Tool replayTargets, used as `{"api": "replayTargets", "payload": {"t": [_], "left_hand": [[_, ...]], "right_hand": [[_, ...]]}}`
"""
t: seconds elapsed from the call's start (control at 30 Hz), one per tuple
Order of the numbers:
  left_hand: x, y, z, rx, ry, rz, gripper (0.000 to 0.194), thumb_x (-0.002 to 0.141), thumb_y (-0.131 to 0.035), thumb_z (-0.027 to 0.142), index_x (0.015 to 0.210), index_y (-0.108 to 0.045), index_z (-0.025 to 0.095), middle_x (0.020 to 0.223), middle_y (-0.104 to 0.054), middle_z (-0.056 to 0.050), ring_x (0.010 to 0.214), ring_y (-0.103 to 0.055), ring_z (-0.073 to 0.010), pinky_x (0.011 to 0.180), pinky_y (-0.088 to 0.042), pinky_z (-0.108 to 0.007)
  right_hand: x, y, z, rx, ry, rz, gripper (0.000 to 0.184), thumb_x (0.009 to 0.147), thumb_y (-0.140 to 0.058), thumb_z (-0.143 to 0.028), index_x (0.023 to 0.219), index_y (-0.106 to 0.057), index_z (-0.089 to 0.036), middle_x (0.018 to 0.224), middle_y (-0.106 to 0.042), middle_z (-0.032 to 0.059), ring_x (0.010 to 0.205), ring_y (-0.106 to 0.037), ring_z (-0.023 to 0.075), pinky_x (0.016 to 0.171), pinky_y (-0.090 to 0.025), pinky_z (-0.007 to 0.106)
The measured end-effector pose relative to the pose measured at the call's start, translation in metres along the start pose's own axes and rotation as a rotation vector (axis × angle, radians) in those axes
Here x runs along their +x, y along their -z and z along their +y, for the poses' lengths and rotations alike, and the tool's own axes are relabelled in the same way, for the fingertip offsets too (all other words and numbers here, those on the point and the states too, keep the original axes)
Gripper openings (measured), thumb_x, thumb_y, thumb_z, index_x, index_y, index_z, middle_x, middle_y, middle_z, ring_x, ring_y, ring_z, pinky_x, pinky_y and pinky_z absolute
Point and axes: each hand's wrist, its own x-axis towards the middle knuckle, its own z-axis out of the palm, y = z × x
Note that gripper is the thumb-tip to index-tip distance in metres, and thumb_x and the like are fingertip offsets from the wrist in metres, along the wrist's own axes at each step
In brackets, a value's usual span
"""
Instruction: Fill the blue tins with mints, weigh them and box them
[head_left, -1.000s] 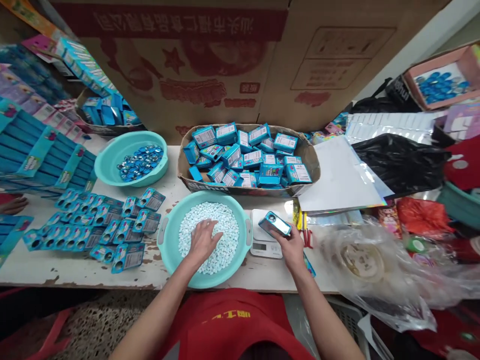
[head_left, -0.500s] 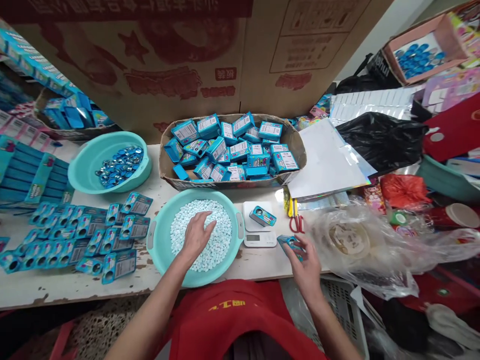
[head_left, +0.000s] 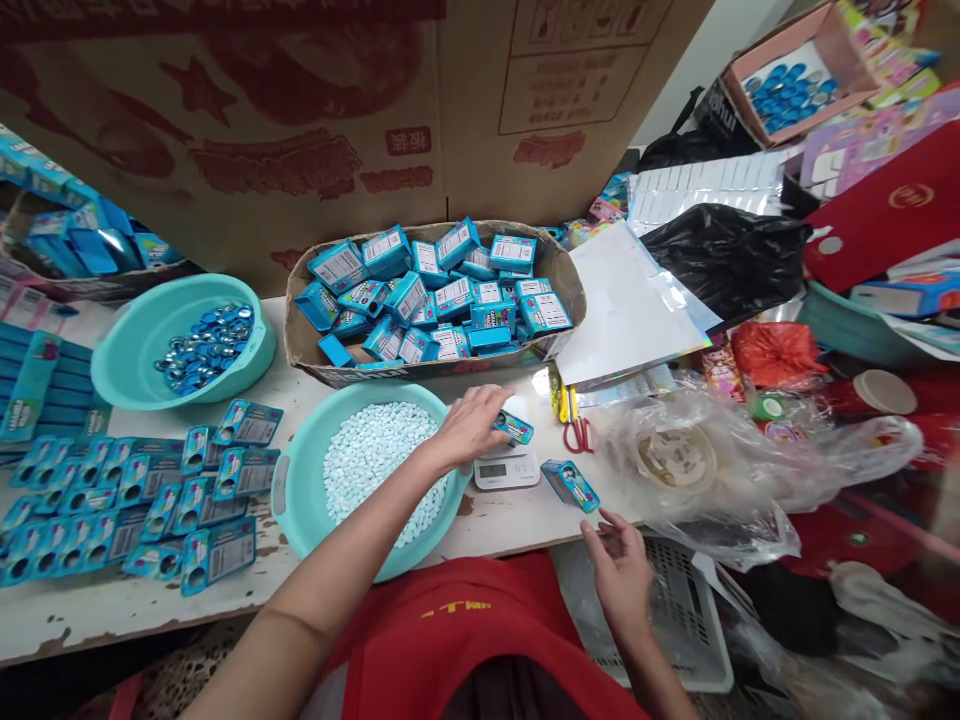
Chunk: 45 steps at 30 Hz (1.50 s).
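Note:
My left hand (head_left: 474, 428) is over the white digital scale (head_left: 508, 471), its thumb and fingers apart around the near end of a small blue candy box (head_left: 516, 428) lying on the scale. The hand covers part of this box, and no firm grip shows. To the left stands a turquoise basin (head_left: 300, 520) of pale blue candy pieces (head_left: 375, 455), partly behind my left forearm. My right hand (head_left: 621, 560) is open and holds nothing, just off the table's front edge. Another blue candy box (head_left: 571, 485) lies on the table beyond its fingertips.
A carton tray (head_left: 337, 372) of blue boxes stands behind the basin. At left are a basin (head_left: 112, 350) of blue-silver caps and rows of boxes (head_left: 82, 500). Red-handled scissors (head_left: 577, 432) and a clear plastic bag (head_left: 690, 490) lie right of the scale.
My left hand has moved right from the candy basin to the box on the scale. My right hand has let go of the other box and drawn back towards me. The view has shifted slightly.

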Motion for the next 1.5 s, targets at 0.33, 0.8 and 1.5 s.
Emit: {"api": "replayTargets", "payload": {"t": [0.33, 0.8, 1.5], "left_hand": [[-0.018, -0.016, 0.000, -0.130, 0.103, 0.131, 0.035, 0.078, -0.063, 0.030, 0.109, -0.056, 0.017, 0.108, -0.060, -0.010, 0.102, -0.054, -0.0257, 0.087, -0.044, -0.036], [-0.206, 0.066, -0.057, -0.117, 0.744, 0.681, 0.042, 0.073, -0.060, 0.038, 0.112, -0.055, 0.024, 0.110, -0.064, -0.003, 0.102, -0.059, -0.0242, 0.090, -0.044, -0.037], [-0.196, 0.003, -0.083, -0.066, 0.817, 0.433, 0.044, 0.076, -0.056, 0.039, 0.116, -0.055, 0.022, 0.115, -0.064, -0.006, 0.105, -0.059, -0.0263, 0.084, -0.046, -0.034]], "right_hand": [[0.036, -0.032, 0.010, -0.016, -0.095, -0.090, 0.073, 0.053, -0.070, -0.061, 0.107, -0.058, -0.013, 0.096, -0.061, 0.0105, 0.088, -0.057, 0.0286, 0.081, -0.046, 0.045], [0.046, -0.056, -0.058, -0.131, 0.379, -0.123, 0.061, 0.066, -0.059, -0.069, 0.093, -0.065, -0.014, 0.086, -0.063, 0.0107, 0.078, -0.058, 0.0260, 0.074, -0.046, 0.040], [0.048, -0.131, -0.084, 0.145, 0.327, -0.352, 0.054, 0.068, -0.068, -0.049, 0.110, -0.057, -0.018, 0.111, -0.060, 0.0108, 0.103, -0.056, 0.0242, 0.091, -0.044, 0.040]]}}
